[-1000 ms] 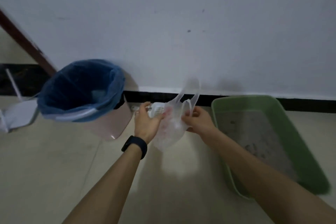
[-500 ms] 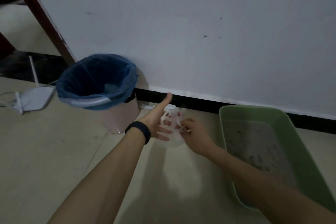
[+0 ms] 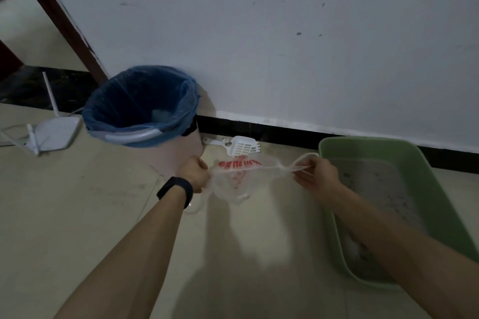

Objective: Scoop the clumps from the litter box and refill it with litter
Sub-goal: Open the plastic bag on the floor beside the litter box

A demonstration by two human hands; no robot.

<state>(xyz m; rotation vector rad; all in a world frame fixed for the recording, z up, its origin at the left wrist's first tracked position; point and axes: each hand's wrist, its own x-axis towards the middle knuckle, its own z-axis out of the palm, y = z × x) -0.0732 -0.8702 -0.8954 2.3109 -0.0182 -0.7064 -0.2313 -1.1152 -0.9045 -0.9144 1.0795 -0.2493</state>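
A thin clear plastic bag (image 3: pixel 237 176) with red print is stretched between my two hands above the floor. My left hand (image 3: pixel 194 172) grips its left edge in a fist. Over to the right, my right hand (image 3: pixel 315 173) pinches a handle loop. A white slotted litter scoop (image 3: pixel 239 147) lies on the floor by the wall, behind the bag. The green litter box (image 3: pixel 334 149) sits to the right, holding grey litter (image 3: pixel 378 189) with darker clumps. My right forearm crosses its near end.
A pink bin with a blue liner (image 3: pixel 141 109) stands at left against the wall. A white router (image 3: pixel 53 132) with antennas lies further left. A dark wooden beam (image 3: pixel 62 15) slants at upper left. Tiled floor (image 3: pixel 77 215) spreads in front.
My hands have moved apart and pulled the bag open sideways. The scoop, earlier hidden behind the bag and hands, now shows on the floor. The camera has shifted slightly left.
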